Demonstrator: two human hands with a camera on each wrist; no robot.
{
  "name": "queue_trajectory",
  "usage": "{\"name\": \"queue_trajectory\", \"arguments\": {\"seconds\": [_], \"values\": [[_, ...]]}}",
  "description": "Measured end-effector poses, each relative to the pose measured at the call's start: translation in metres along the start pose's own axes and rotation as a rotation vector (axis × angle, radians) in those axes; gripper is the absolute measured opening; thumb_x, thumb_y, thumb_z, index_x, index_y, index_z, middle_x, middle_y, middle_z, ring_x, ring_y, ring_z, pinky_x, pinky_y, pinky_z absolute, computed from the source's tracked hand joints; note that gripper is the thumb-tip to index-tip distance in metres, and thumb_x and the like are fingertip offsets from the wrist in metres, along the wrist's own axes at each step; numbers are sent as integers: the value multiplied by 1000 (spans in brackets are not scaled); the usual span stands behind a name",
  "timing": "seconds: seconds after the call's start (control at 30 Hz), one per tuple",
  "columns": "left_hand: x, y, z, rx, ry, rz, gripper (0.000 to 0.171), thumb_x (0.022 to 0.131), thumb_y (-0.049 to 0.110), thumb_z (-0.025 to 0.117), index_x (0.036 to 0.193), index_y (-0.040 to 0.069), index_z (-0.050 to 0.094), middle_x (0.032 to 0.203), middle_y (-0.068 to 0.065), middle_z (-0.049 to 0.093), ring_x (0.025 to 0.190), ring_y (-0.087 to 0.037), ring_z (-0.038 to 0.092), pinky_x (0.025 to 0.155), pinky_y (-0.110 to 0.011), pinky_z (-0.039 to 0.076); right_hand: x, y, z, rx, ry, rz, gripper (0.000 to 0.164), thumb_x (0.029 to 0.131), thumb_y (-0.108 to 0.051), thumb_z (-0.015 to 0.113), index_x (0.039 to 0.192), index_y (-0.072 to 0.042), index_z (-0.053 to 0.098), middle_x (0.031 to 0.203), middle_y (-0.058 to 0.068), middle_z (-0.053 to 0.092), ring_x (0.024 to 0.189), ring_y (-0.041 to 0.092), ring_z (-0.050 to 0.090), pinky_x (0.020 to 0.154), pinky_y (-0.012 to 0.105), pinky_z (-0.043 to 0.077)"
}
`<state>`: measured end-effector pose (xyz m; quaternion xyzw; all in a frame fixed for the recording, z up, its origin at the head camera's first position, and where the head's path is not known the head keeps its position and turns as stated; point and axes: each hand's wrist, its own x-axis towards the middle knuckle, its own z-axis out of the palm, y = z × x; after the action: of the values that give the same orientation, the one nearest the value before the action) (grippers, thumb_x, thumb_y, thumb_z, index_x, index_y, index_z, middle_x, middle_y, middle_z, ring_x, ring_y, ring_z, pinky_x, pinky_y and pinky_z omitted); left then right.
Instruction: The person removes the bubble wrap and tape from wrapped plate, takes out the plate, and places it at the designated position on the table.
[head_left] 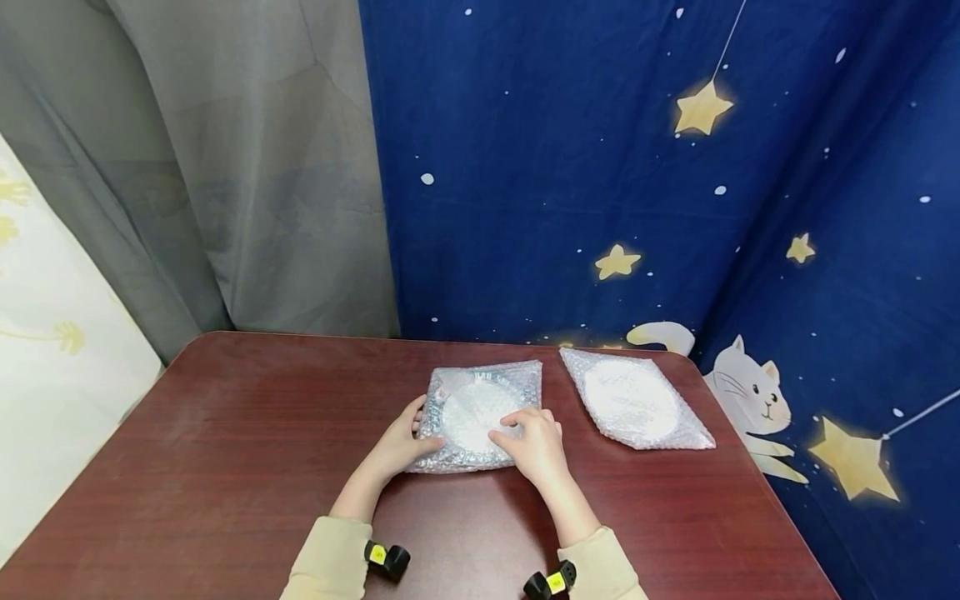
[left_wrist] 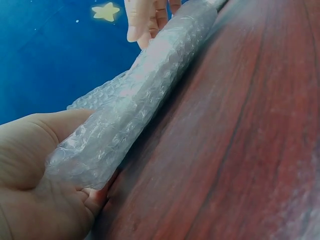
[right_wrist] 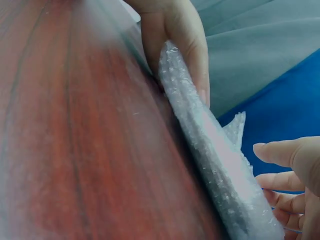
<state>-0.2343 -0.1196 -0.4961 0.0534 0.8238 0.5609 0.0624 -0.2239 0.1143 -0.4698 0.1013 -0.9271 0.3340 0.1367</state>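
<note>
A flat bubble-wrapped packet (head_left: 480, 412), with a round white shape and some dark lettering showing through, lies in front of me on the table. My left hand (head_left: 405, 442) grips its left edge, thumb on top and fingers below, as the left wrist view shows of the bubble wrap (left_wrist: 125, 105). Over the packet's right part is my right hand (head_left: 534, 442), its fingers loosely bent; in the right wrist view those fingers (right_wrist: 282, 180) are spread beside the wrap (right_wrist: 215, 160). Whether they touch it I cannot tell.
A second bubble-wrapped packet (head_left: 633, 400), also with a round white shape inside, lies to the right near the table's far right corner. The reddish-brown table (head_left: 247, 450) ends at a grey curtain (head_left: 300, 208) and a blue star-patterned curtain (head_left: 540, 208).
</note>
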Motion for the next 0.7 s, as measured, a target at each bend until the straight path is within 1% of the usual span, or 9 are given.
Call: {"name": "queue_trajectory", "arguments": {"seconds": [0.1,0.33,0.5,0.7], "values": [[0,0,1,8,4,8,85,82,13,75,148,-3,24,134,-26,43,119,-38,43,95,-55,38,-3,2,4,-29,13,-3,25,74,-31,81,87,-10,75,92,1,65,94,26,52,80,46,37],[0,-4,3,12,15,5,84,83,14,75,149,-1,26,135,-25,43,119,-37,44,95,-53,38,-8,6,12,-40,33,-21,31,71,-34,83,88,-11,74,96,-1,59,99,24,48,82,45,35],[0,-4,2,12,13,4,85,82,15,76,149,-1,26,136,-26,42,119,-37,44,95,-54,39,-10,8,16,-74,48,-53,34,68,-35,85,87,-10,73,96,-1,59,100,24,48,79,43,36],[0,-4,1,3,-2,5,86,81,14,76,149,-2,25,137,-27,40,121,-39,42,95,-55,38,-12,7,18,-94,61,-48,35,66,-35,86,83,-10,70,92,0,58,99,25,48,79,43,37]]}}
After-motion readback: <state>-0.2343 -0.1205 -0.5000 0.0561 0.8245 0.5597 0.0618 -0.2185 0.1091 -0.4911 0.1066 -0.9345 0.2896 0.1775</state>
